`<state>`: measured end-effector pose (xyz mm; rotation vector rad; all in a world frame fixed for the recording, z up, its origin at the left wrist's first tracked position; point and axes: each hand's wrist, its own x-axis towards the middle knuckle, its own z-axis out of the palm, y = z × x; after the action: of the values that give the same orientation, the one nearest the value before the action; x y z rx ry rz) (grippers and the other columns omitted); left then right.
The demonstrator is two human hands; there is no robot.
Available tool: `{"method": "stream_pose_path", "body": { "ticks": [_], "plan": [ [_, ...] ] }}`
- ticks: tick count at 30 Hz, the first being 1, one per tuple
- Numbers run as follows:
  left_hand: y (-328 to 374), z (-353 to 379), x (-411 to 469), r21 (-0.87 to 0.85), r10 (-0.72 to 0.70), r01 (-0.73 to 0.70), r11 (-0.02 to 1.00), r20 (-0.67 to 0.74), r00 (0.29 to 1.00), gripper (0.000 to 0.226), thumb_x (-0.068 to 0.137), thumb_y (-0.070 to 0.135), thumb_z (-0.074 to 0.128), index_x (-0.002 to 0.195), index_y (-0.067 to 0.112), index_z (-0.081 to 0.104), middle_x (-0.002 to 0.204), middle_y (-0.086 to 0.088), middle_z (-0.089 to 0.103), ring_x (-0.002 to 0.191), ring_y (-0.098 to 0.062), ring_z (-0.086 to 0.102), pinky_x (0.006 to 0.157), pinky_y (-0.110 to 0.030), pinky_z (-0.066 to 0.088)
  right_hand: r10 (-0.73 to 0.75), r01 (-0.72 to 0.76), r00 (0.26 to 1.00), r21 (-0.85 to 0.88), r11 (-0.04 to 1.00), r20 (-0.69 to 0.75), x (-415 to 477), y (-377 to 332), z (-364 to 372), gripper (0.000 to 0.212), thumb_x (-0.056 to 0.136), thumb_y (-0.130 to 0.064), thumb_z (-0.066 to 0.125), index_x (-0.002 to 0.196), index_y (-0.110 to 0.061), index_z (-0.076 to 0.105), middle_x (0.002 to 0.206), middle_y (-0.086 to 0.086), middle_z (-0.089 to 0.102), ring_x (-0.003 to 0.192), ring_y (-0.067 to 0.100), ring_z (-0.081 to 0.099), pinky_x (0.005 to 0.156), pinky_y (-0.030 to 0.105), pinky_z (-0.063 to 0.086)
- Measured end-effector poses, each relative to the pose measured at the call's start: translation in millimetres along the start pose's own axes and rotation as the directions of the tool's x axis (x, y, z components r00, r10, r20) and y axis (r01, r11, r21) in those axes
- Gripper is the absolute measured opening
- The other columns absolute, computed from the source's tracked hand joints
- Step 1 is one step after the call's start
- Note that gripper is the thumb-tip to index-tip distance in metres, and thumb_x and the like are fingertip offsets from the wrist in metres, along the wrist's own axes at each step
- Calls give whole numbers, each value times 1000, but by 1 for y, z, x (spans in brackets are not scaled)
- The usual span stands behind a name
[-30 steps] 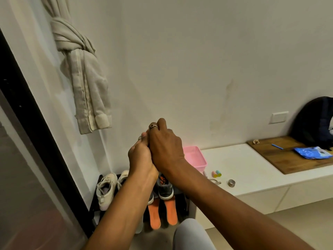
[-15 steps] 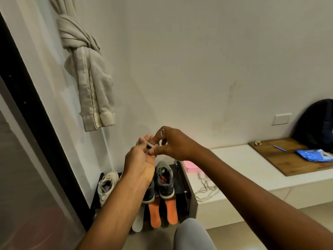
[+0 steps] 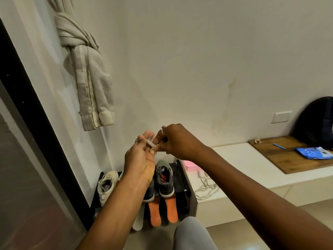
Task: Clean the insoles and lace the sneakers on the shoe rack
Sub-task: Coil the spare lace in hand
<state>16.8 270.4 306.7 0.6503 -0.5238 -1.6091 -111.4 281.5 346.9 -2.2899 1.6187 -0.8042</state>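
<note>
Shoe rack (image 3: 187, 188): black, low, set against the wall, carrying a grey sneaker (image 3: 164, 179) with orange inside, toe to the wall, a second grey sneaker (image 3: 150, 193) beside it half hidden by a forearm, and a cream sneaker (image 3: 106, 186) at the left end. Two orange insoles (image 3: 155, 212) and one whitish insole (image 3: 138, 220): side by side, reaching out from under the grey pair's heels. Pale laces (image 3: 205, 188): loose tangle on the white worktop (image 3: 243, 159) just right of the rack.

Black shoe rack (image 3: 185, 179): beige sneaker (image 3: 106, 186), grey sneakers (image 3: 164, 179) on top; orange insoles (image 3: 170, 208) just below. White desk (image 3: 243, 165) beside: pink tray (image 3: 189, 166), loose laces (image 3: 205, 188), wooden board (image 3: 288, 159) bearing blue packet (image 3: 313, 153).
</note>
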Motion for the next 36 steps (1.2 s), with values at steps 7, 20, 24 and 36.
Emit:
{"method": "stream_pose_path", "body": {
  "ticks": [7, 20, 24, 36],
  "plan": [
    [1, 5, 3, -40, 117, -117, 992, -3, 993, 29, 110, 18, 34, 115, 5, 60, 135, -14, 58, 129, -25, 57, 96, -32, 54, 197, -135, 934, 216, 967, -299, -6, -11, 30, 10, 88, -25, 75, 81, -18, 76, 62, -10, 63, 53, 1, 56, 54, 17, 43],
    [-15, -3, 6, -20, 54, -55, 998, -18, 998, 38, 109, 25, 38, 134, 7, 60, 138, -19, 59, 130, -28, 57, 104, -35, 47, 121, -51, 923, 195, 980, -365, -2, -5, 54, 26, 91, -25, 72, 114, -14, 75, 93, 5, 77, 82, 15, 73, 76, 34, 59],
    [-16, -1, 8, -3, -2, 2, 1000, -70, 998, 33, 109, 13, 37, 131, 0, 58, 126, -15, 64, 113, -22, 63, 91, -29, 50, 115, -83, 940, 113, 990, -322, 4, 2, 56, 13, 88, -15, 68, 89, -14, 81, 78, 4, 74, 67, 15, 67, 65, 35, 56],
    [-19, -26, 34, 423, -86, 157, 892, -184, 979, 16, 101, -1, 51, 106, -9, 64, 101, -20, 70, 85, -23, 69, 78, -33, 55, 191, -158, 922, 121, 980, -336, -1, 22, 90, 15, 90, -12, 64, 81, -9, 76, 80, 6, 70, 71, 18, 64, 65, 33, 53]
  ]
}}
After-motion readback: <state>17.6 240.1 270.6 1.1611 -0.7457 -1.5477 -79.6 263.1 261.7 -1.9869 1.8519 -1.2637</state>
